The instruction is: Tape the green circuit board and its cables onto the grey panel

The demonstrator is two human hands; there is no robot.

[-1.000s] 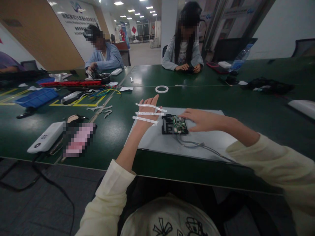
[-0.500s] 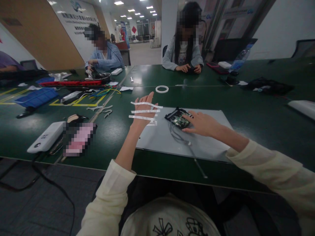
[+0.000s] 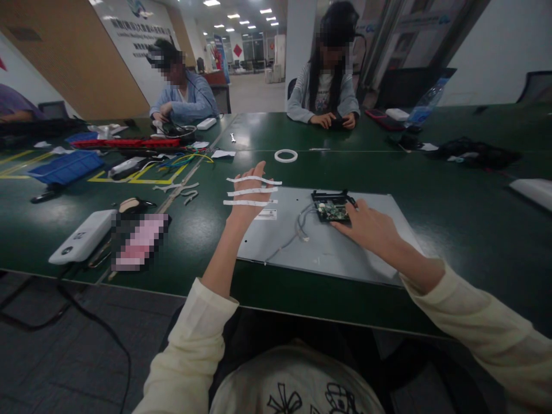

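Note:
My right hand grips the right edge of a green circuit board in a black frame, its thumb at the near side and its fingers over the far side. The board rests on or just above a flat grey panel. A thin grey cable trails from the board leftward across the panel. My left hand is at the panel's left edge, back upward, fingers loosely extended, holding nothing. Several white tape strips lie across its back, their ends sticking out. A white label shows beside that wrist.
A white tape roll lies beyond the panel. To the left are a white power bank, a pink blurred item, a blue bin, and crumpled tape scraps. Two people sit across the table, a wrench between them.
My right hand has moved the circuit board to the right and turned it straighter. Its cable, which hung over the panel's near edge, now lies to the left. My left hand has barely moved.

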